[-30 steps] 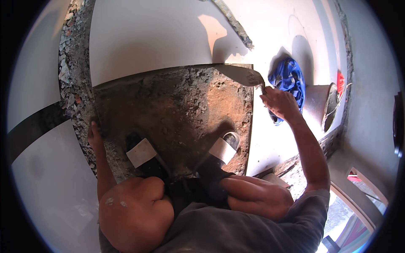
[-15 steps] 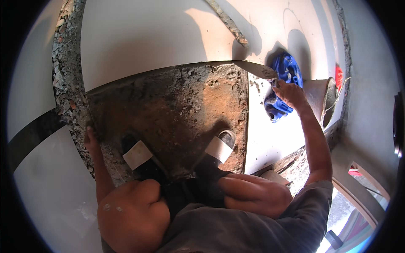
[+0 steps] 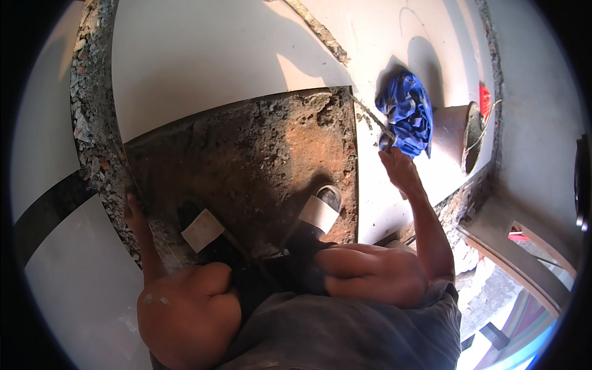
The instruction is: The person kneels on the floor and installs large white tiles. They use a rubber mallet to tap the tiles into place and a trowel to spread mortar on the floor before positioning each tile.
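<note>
My right hand (image 3: 398, 165) grips the handle of a trowel (image 3: 373, 117), its blade seen almost edge-on over the right edge of the bare, rough floor patch (image 3: 246, 157). Just beside it lies a crumpled blue cloth or bag (image 3: 412, 105) on the white tiles (image 3: 203, 68). My left hand (image 3: 132, 209) is down at the rubble-filled strip (image 3: 92, 123) along the patch's left edge, near a thin line; its fingers are shadowed and blurred, so their grip is unclear. My sandaled feet (image 3: 203, 231) are on the rough patch, between my hands.
A cylindrical container (image 3: 453, 132) lies on its side at the right, with a red object (image 3: 485, 95) behind it. A grey wall (image 3: 530, 111) rises at the right edge. A long crusted strip (image 3: 314, 28) lies on the upper tiles. A wooden frame (image 3: 512, 271) stands lower right.
My right hand has moved down and slightly left, and the trowel blade has turned from showing its face to nearly edge-on. The view has shifted a little. My left hand stays by the strip.
</note>
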### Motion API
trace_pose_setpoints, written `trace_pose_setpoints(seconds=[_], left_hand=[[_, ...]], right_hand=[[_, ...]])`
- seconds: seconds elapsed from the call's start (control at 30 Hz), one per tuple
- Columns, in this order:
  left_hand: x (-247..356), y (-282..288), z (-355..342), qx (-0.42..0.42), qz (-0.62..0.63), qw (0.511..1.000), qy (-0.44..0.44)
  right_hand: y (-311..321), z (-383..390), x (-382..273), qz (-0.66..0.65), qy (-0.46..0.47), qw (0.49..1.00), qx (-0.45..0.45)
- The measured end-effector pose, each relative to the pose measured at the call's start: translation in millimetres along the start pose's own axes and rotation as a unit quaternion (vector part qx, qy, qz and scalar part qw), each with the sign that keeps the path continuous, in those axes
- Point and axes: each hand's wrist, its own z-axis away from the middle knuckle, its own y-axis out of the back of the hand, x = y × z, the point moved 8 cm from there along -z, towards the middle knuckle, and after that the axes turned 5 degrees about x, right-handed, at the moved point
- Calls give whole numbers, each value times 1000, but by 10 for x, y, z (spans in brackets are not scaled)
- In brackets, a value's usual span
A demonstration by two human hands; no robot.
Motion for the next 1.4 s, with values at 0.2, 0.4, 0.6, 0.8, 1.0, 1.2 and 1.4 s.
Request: trace_pose_setpoints(seconds=[0.2, 0.4, 0.6, 0.8, 1.0, 1.2, 1.4], left_hand=[[2253, -80, 862, -344, 20, 894, -287], [2950, -81, 1218, -421, -4, 818, -391], [2946, -42, 1232, -426, -18, 811, -400], [2998, 18, 1288, -430, -26, 803, -411], [3040, 28, 1308, -438, -37, 797, -414], [3097, -6, 1279, -442, -57, 797, -408], [3148, 0, 1295, -448, -77, 799, -395]], right_hand=[[-284, 65, -59, -200, -140, 967, -68], [-832, 153, -142, -271, -98, 958, -19], [-1057, 24, -342, 6, 169, 983, 73], [-950, 433, -384, 78, 293, 947, 107], [-920, 198, 3, -263, -64, 962, 21], [-974, 744, -183, -154, 25, 987, 51], [-1045, 667, 0, -220, -7, 960, 173]])
